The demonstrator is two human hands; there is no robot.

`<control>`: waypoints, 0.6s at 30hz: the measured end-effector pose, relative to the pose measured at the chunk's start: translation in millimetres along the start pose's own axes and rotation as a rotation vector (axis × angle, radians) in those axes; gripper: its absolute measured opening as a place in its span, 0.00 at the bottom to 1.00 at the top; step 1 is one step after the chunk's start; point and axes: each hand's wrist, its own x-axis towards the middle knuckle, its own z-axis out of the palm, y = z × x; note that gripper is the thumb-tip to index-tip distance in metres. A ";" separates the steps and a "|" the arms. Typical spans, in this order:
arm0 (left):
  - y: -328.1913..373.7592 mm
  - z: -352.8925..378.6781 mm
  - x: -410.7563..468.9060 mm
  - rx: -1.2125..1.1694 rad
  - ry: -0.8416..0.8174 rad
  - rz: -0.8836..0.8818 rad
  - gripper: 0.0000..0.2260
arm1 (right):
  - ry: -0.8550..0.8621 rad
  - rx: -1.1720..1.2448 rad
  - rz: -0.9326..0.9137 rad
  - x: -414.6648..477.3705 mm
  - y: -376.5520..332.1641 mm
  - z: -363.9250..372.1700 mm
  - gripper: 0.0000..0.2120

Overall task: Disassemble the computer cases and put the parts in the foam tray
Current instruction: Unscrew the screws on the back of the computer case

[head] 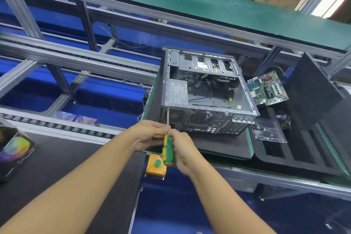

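Observation:
An open grey computer case (207,89) lies on its side on a black mat, with its power supply (176,92) still inside at the near left corner. My right hand (183,150) grips the green and yellow handle of a screwdriver (168,150). My left hand (150,135) pinches the screwdriver's shaft just above the handle. The tip touches the case's rear panel by the power supply. A green motherboard (267,88) lies in the black foam tray (303,150) to the right of the case.
A clear plastic lid (269,131) with small screws rests on the foam tray. A yellow box with a green button (156,165) sits at the bench edge below my hands. Roller conveyor rails (57,125) run to the left. A green shelf (190,4) spans overhead.

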 end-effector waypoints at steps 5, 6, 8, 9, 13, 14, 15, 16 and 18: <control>-12.6 -3.1 0.2 -0.148 -0.074 0.023 0.10 | -0.220 0.201 0.178 -20.7 14.8 -20.8 0.13; -15.2 -1.0 0.1 -0.168 -0.076 0.038 0.11 | -0.239 0.206 0.193 -22.4 18.7 -21.4 0.15; -19.4 1.1 0.9 -0.189 -0.087 0.058 0.12 | -0.253 0.233 0.173 -23.6 25.1 -21.3 0.15; -19.9 0.5 0.5 -0.171 -0.100 0.063 0.12 | -0.248 0.236 0.145 -23.8 26.6 -21.5 0.13; -16.2 0.2 -8.0 0.125 -0.153 -0.010 0.20 | -0.164 0.155 0.058 -20.3 33.5 -22.3 0.10; -15.0 3.2 -9.5 0.166 -0.139 -0.015 0.19 | -0.152 0.138 0.051 -19.2 34.1 -20.9 0.12; -14.6 5.2 -9.5 0.182 -0.097 -0.011 0.18 | -0.153 0.131 0.042 -18.9 34.7 -18.9 0.14; -14.3 5.7 -9.0 0.176 -0.050 -0.010 0.17 | -0.159 0.128 0.032 -18.8 35.1 -16.5 0.16; -10.6 5.1 -10.2 0.132 -0.020 -0.024 0.16 | -0.178 0.135 0.019 -18.4 36.2 -13.0 0.20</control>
